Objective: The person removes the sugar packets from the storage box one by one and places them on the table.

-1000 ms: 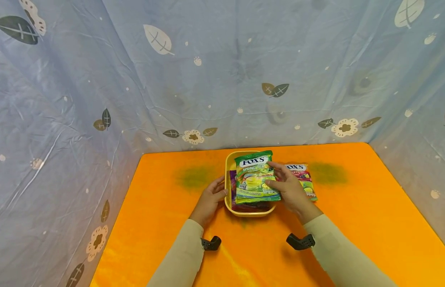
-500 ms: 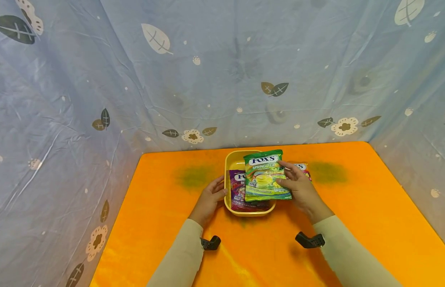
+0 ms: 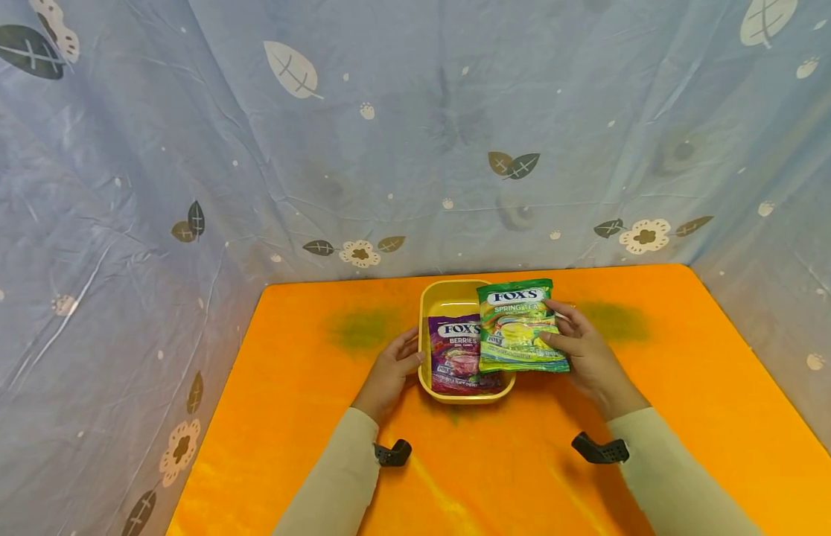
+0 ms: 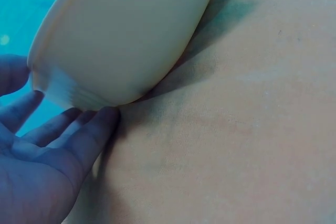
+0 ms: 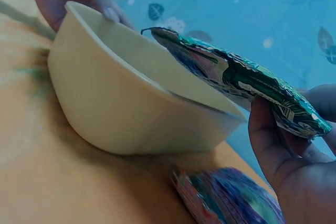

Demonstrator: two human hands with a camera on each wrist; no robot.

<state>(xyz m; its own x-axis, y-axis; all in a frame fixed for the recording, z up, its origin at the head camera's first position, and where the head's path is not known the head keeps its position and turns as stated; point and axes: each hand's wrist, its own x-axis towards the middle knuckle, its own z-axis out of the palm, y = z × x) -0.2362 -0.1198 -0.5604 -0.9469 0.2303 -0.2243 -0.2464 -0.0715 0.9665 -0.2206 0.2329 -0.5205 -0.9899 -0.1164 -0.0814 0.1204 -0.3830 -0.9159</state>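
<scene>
My right hand [image 3: 590,357] pinches a green Fox's Spring Tea candy bag [image 3: 512,327] by its right side, thumb on the front. The bag is above the right rim of a yellow plastic tub [image 3: 425,298], overlapping it from the head. The right wrist view shows the bag [image 5: 247,82] tilted, higher than the tub's rim. Inside the tub lies a purple Fox's Berries candy bag [image 3: 452,353], partly covered by the green one. At the tub's left side, my left hand [image 3: 389,372] touches the outer wall with extended fingertips [image 4: 107,116], its thumb at the rim.
Another candy bag [image 5: 231,198] lies on the table right of the tub, hidden from the head view by the green bag and right hand. An orange cloth [image 3: 308,402] covers the table. Blue patterned curtains [image 3: 415,149] stand behind and at both sides.
The right hand has moved the green bag rightward from over the tub's middle, uncovering more of the purple bag and covering the bag on the table. The left hand has stayed at the tub.
</scene>
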